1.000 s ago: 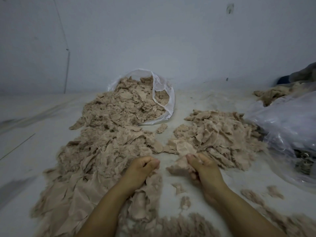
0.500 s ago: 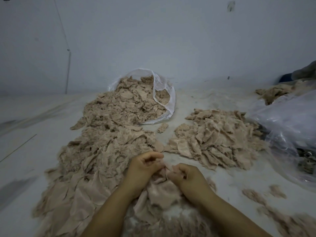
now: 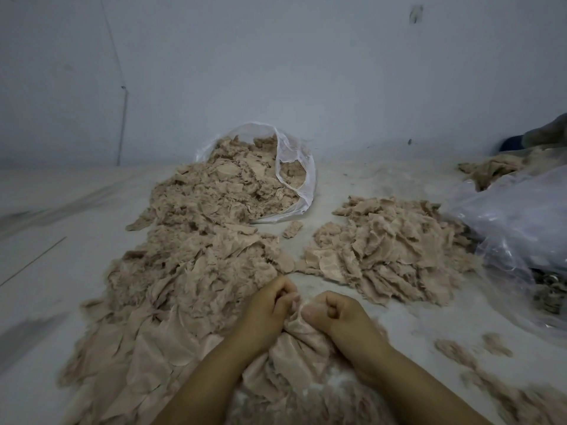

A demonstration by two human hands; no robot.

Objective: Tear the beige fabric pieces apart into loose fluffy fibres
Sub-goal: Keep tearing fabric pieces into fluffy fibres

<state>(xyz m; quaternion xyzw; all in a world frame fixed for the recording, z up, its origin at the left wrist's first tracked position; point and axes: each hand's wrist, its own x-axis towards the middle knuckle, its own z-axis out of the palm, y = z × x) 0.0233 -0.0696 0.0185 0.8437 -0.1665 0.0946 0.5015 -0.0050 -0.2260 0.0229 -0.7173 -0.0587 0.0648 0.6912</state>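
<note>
Both hands (image 3: pixel 302 314) apparently pinch fabric piece (image 3: pixel 299 338).

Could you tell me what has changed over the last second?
The right hand left the right pile and came in beside the left hand; both now grip one fabric piece. The piles and open bag stayed put.

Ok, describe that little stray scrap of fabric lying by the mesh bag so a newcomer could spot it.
Find the white mesh bag lying open against the far wall, spilling beige scraps. Just in front of its lower rim lies the stray scrap, between the long left heap and the right heap. It alone sits on bare floor, touching neither.
</note>
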